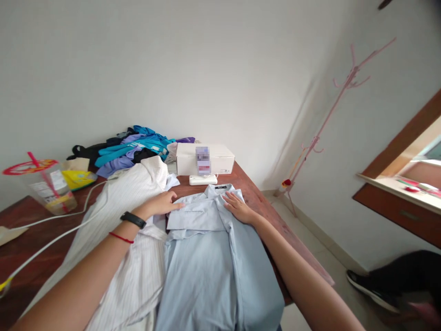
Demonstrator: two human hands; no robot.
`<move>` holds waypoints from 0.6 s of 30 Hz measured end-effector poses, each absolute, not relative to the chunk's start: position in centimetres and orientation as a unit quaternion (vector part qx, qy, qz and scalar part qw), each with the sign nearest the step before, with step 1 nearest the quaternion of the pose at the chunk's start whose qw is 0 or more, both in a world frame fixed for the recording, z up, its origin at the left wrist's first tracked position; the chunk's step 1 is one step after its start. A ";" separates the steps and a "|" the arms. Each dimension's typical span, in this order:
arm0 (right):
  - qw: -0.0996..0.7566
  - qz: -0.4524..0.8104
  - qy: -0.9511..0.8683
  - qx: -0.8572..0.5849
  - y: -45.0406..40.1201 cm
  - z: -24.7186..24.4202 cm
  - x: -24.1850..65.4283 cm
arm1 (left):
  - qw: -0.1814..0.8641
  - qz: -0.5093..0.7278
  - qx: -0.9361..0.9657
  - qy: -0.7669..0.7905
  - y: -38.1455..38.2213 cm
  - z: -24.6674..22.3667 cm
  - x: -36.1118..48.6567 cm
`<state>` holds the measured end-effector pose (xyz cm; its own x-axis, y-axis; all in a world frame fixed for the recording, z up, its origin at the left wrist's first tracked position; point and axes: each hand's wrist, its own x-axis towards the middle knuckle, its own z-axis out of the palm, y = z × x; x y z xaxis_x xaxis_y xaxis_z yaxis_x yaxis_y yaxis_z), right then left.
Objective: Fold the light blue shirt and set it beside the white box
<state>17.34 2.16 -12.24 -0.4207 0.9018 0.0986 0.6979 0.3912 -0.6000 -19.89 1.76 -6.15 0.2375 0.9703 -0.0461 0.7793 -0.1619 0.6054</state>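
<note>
A light blue-grey shirt (pixel 203 266) lies face-down or folded over on the wooden table, its collar with a dark label at the far end. A sleeve is folded across its upper part. My left hand (pixel 163 204) rests at the shirt's upper left edge, its thumb and fingers apart and touching the fabric. On the upper right side, my right hand (pixel 238 209) lies flat with fingers spread. A white striped shirt (pixel 138 257) is spread to the left, partly under my left forearm.
Behind stand a white box (pixel 220 158) and a white power strip (pixel 203 179). A clothes pile (pixel 138 147), a plastic cup with straw (pixel 53 188) and a white cable (pixel 51 243) are at left. A pink coat rack (pixel 330 115) and a person's shoe (pixel 372 292) are right.
</note>
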 end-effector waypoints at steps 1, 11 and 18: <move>0.217 0.259 -0.799 -0.496 2.3 -12.3 17.6 | 0.255 0.180 0.739 0.597 1.8 -6.6 -19.8; 0.266 0.271 -0.791 -0.480 3.1 -13.3 18.6 | 0.431 0.172 0.715 0.523 0.9 -4.8 -20.1; 0.234 0.240 -0.805 -0.489 3.1 -13.2 18.1 | 0.513 0.286 0.667 0.459 -1.7 -1.7 -16.8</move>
<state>18.12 3.10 -13.21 -0.4121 0.9000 0.1418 0.6761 0.4064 -0.6146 -16.84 -1.65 -1.68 0.4156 0.9052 -0.0889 0.3175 -0.0528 0.9468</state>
